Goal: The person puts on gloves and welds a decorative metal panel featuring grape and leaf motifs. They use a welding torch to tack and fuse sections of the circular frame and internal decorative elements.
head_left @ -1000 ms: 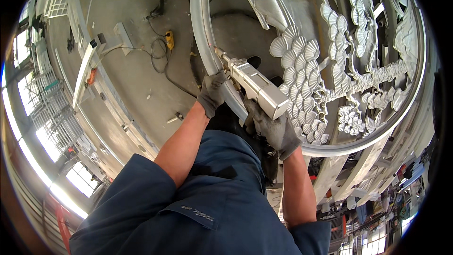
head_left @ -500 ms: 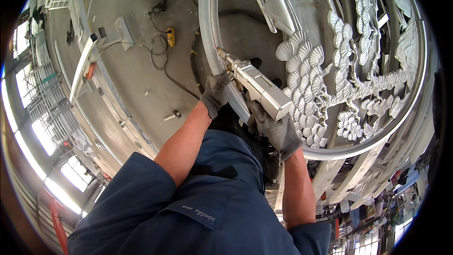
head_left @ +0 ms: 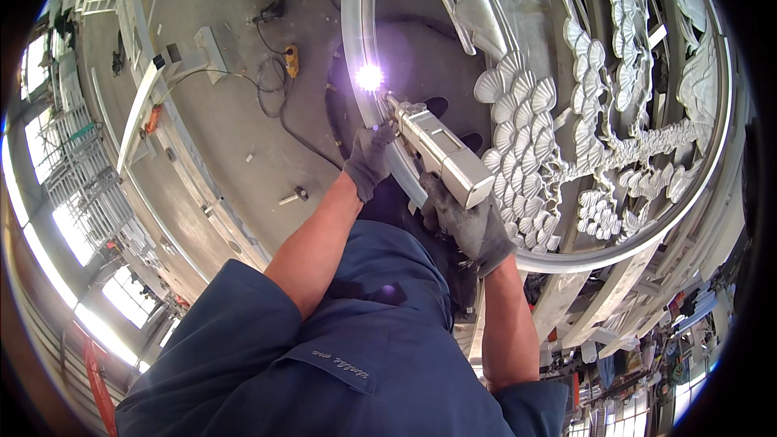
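My right hand [head_left: 468,222], in a grey glove, is closed round the handle of a silver, box-bodied welding gun [head_left: 445,155]. The gun points up and left at a large round metal ring [head_left: 360,28]. A bright violet-white arc [head_left: 370,77] burns on the ring just beyond the nozzle and hides the spot beneath it. My gloved left hand [head_left: 370,160] is closed on the ring's near-left edge, close to the gun's front end; some of its fingers are hidden. Inside the ring, silver scalloped metal pieces [head_left: 518,125] form a raised ornament.
Pale beams [head_left: 566,295] lie under the ring's near side. On the floor at left are a yellow cable connector [head_left: 292,61], black cables [head_left: 283,117], a small metal piece [head_left: 295,196] and long metal profiles [head_left: 190,182]. Cluttered shelving [head_left: 639,372] stands at lower right.
A bright arc has appeared at the gun's tip, casting violet light on the ring and floor. The gun and my right hand have shifted slightly; my left hand keeps its place.
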The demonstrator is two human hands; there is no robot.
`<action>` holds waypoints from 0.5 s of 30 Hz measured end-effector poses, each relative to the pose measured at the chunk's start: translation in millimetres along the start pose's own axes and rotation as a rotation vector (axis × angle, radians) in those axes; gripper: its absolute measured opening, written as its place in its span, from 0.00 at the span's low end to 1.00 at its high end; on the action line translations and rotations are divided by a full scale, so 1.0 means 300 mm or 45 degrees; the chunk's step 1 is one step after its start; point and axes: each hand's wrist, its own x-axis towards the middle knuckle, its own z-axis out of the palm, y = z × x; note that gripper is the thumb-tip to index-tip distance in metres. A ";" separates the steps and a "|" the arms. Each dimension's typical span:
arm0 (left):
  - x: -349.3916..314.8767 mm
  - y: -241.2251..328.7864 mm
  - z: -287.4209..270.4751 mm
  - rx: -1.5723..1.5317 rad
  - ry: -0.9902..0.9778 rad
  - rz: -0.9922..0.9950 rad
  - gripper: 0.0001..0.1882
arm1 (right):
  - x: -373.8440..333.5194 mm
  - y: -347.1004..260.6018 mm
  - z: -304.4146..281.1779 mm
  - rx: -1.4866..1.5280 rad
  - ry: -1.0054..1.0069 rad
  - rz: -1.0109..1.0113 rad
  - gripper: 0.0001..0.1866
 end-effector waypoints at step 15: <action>0.006 -0.006 0.006 -0.174 -0.047 0.010 0.34 | -0.011 -0.030 -0.004 0.091 -0.050 0.074 0.15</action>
